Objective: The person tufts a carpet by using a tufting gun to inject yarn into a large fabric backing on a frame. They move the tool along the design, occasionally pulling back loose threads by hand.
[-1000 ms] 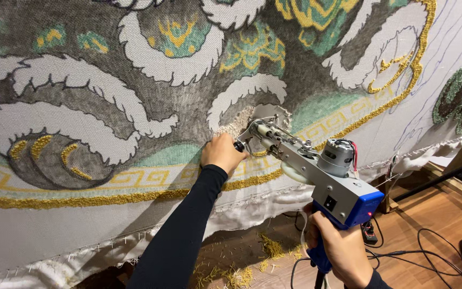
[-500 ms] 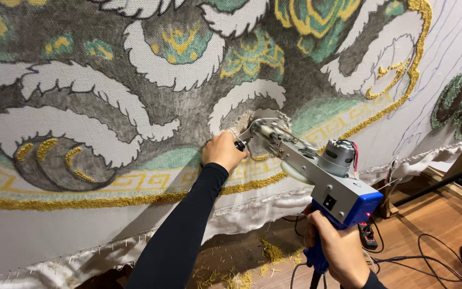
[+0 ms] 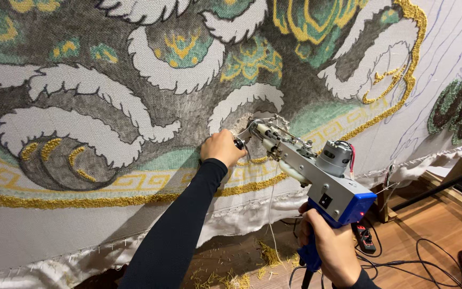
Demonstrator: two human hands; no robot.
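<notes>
Metal tufting gun (image 3: 308, 171), looped patterned cloth (image 3: 135, 107), seemingly taut

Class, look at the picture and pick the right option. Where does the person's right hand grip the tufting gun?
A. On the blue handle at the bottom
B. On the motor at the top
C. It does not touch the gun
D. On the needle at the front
A: the right hand is wrapped round the blue handle below the tufting gun, while the left hand grips the front by the cloth.
</notes>
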